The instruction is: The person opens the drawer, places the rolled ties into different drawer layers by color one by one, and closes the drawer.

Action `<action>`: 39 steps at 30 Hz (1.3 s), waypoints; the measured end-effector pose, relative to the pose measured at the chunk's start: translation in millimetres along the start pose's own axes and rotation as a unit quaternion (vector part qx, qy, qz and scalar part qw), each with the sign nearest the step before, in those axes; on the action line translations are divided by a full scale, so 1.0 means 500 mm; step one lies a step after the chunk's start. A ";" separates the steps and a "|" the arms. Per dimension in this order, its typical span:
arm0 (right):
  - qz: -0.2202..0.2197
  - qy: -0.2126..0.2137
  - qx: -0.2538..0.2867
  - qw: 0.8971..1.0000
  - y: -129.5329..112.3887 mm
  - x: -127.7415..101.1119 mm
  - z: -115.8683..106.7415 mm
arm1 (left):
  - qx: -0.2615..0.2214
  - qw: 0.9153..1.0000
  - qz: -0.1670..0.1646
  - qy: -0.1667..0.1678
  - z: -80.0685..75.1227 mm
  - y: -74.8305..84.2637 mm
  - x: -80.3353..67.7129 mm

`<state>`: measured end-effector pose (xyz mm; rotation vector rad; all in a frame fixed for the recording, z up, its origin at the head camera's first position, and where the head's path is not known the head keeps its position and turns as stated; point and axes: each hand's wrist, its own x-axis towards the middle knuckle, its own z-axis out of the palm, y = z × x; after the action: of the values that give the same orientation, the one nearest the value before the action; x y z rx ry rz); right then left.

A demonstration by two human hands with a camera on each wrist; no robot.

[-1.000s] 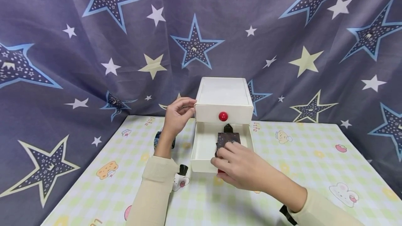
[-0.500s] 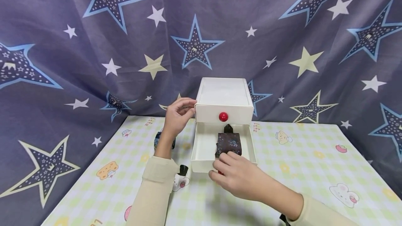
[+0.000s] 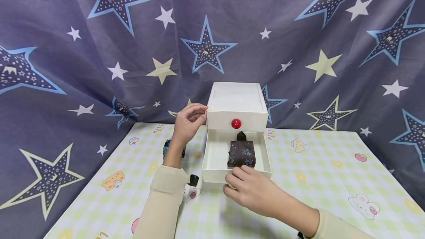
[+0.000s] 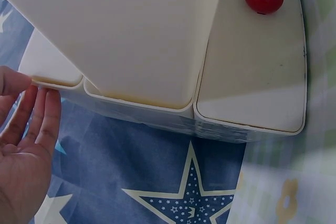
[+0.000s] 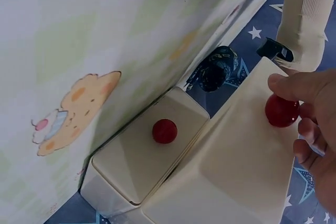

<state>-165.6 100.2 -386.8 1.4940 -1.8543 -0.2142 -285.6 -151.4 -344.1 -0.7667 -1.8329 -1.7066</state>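
Your right hand (image 3: 254,191) pinches the round glossy red knob (image 5: 281,110) on the front of the pulled-out lower drawer (image 3: 212,174) of the smooth white plastic two-drawer box (image 3: 236,100). A dark, floral-patterned folded cloth (image 3: 241,153) lies inside it. Your left hand (image 3: 186,123) rests relaxed, straight fingers (image 4: 44,116) against the box's left upper edge.

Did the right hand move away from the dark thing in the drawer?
Yes. The right hand slid back toward the person, off the dark folded cloth, and now grips the red knob at the open drawer's front wall.
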 end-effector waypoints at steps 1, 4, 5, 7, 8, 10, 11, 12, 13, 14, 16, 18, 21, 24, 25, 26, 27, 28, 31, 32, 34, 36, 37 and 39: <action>0.000 -0.001 -0.004 1.000 -0.001 -0.001 0.001 | 0.000 1.000 0.001 0.000 0.000 -0.001 0.000; 0.004 -0.011 -0.010 1.000 -0.006 -0.003 0.004 | 0.002 1.000 0.005 0.003 0.001 -0.001 -0.001; 0.006 -0.017 -0.010 1.000 -0.007 -0.004 0.005 | 0.002 1.000 0.006 0.003 0.002 -0.001 -0.001; 0.012 -0.028 -0.008 1.000 -0.009 -0.005 0.007 | 0.002 1.000 0.007 0.003 0.002 -0.001 0.000; 0.015 -0.033 -0.008 0.999 -0.010 -0.006 0.007 | 0.002 1.000 0.007 0.003 0.002 -0.002 0.001; 0.021 -0.037 -0.010 0.999 -0.012 -0.006 0.008 | 0.001 1.000 0.005 0.003 0.001 -0.011 0.002; 0.023 -0.040 -0.012 0.999 -0.013 -0.007 0.008 | 0.001 1.000 0.003 0.003 0.000 -0.017 0.003; 0.027 -0.042 -0.013 0.999 -0.015 -0.007 0.009 | 0.001 1.000 0.002 0.004 -0.002 -0.024 0.004; 0.030 -0.043 -0.014 0.999 -0.015 -0.008 0.009 | 0.001 1.000 0.002 0.004 -0.003 -0.031 0.005; 0.034 -0.043 -0.014 0.998 -0.017 -0.008 0.010 | 0.002 1.000 0.001 0.005 -0.004 -0.037 0.005; 0.039 -0.040 -0.018 0.998 -0.019 -0.008 0.012 | 0.003 1.000 0.001 0.006 -0.006 -0.048 0.006; 0.041 -0.029 -0.024 0.998 -0.020 -0.008 0.015 | 0.002 1.000 0.004 0.006 -0.007 -0.051 0.006; 0.042 -0.008 -0.030 0.999 -0.021 -0.007 0.020 | 0.000 1.000 0.009 0.005 -0.008 -0.055 0.004; 0.043 0.008 -0.029 0.999 -0.021 -0.005 0.023 | -0.001 1.000 0.014 0.003 -0.009 -0.056 0.004; 0.043 0.011 -0.029 0.999 -0.021 -0.004 0.023 | -0.001 1.000 0.016 0.003 -0.009 -0.056 0.004; 0.043 0.015 -0.031 0.998 -0.020 -0.003 0.024 | 0.000 1.000 0.017 0.002 -0.009 -0.057 0.004; 0.043 0.017 -0.032 0.998 -0.021 -0.003 0.024 | -0.001 1.000 0.019 0.002 -0.009 -0.058 0.005; 0.043 0.017 -0.033 0.998 -0.021 -0.002 0.024 | 0.000 1.000 0.021 0.001 -0.009 -0.059 0.005; 0.041 0.017 -0.041 0.998 -0.022 0.001 0.023 | -0.001 1.000 0.023 0.001 -0.010 -0.060 0.005; 0.041 0.016 -0.042 0.998 -0.023 0.001 0.023 | -0.001 1.000 0.023 0.001 -0.009 -0.061 0.005; 0.041 0.014 -0.042 0.998 -0.024 0.001 0.023 | -0.001 1.000 0.023 0.001 -0.009 -0.060 0.006; 0.038 0.016 -0.043 0.998 -0.023 0.001 0.024 | -0.003 1.000 0.020 0.001 -0.009 -0.059 0.005; 0.036 0.019 -0.045 0.998 -0.023 0.001 0.025 | -0.002 1.000 0.019 0.001 -0.009 -0.058 0.005; 0.032 0.023 -0.053 0.998 -0.022 0.001 0.027 | -0.002 1.000 0.016 0.002 -0.009 -0.057 0.005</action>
<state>-165.2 92.3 -402.4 1.3555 -1.8224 -0.2427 -307.2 -157.0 -362.1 -0.7890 -1.8054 -1.6920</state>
